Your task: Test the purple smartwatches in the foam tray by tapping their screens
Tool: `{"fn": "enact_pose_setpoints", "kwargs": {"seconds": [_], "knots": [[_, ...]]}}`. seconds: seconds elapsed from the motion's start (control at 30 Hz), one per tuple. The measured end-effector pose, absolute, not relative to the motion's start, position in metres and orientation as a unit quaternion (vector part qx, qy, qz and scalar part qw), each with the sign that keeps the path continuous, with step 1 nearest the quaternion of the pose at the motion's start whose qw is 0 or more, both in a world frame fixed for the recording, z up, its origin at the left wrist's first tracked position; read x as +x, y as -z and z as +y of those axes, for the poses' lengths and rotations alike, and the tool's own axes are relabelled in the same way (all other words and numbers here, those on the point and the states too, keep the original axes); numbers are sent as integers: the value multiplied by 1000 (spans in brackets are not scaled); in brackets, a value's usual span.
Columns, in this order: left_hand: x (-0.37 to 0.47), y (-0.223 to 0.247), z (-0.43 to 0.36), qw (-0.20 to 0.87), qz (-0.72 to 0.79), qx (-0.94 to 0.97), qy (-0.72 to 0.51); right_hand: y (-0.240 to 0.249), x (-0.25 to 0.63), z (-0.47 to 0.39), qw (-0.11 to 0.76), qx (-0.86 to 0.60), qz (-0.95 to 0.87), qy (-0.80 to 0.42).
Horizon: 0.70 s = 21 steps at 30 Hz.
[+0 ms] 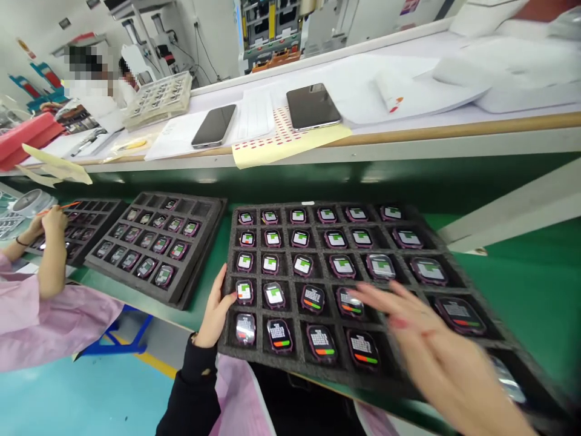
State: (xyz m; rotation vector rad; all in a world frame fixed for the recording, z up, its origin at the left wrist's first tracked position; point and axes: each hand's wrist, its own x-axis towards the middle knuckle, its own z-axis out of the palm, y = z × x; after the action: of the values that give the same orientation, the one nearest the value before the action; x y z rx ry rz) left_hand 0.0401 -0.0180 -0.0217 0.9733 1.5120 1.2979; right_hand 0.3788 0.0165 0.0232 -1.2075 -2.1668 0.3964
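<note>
The black foam tray point(318, 369) lies on the green bench point(521, 284), its near edge overhanging toward the person, and its square pockets hold small smartwatches point(273, 295) with lit screens. The left hand point(218, 312) grips the tray's left edge, thumb on the top face beside the fourth row of pockets, fingers tucked beneath. The right hand point(408, 321) hovers flat and open over the tray's lower right area, fingers spread and blurred, grasping nothing; it hides several pockets of the two nearest rows, so their contents cannot be read there.

Left of this tray, with a strip of green bench between, sits a second foam tray point(157, 251) that is partly filled with watches, its far pockets bare. Further left of that lies a third tray point(86, 227), where a co-worker's hand point(49, 221) in a pink sleeve works with an orange-tipped tool point(59, 209).

Behind the main tray, past a dark green rail, runs a raised white shelf point(408, 130). On it, straight behind the tray, rest a dark phone point(312, 106) on a yellow sheet with red stickers point(276, 148), and a second phone point(213, 126) to its left on white papers. A pale plastic tray point(158, 100) stands further left along the shelf.
</note>
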Motion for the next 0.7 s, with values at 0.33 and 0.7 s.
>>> {"fn": "enact_pose_setpoints", "kwargs": {"seconds": [0.33, 0.7], "knots": [[44, 20, -15, 447, 606, 395, -526, -25, 282, 32, 236, -234, -907, -259], [44, 20, -14, 437, 601, 407, -531, -32, 285, 36, 247, -238, -910, -234]]}}
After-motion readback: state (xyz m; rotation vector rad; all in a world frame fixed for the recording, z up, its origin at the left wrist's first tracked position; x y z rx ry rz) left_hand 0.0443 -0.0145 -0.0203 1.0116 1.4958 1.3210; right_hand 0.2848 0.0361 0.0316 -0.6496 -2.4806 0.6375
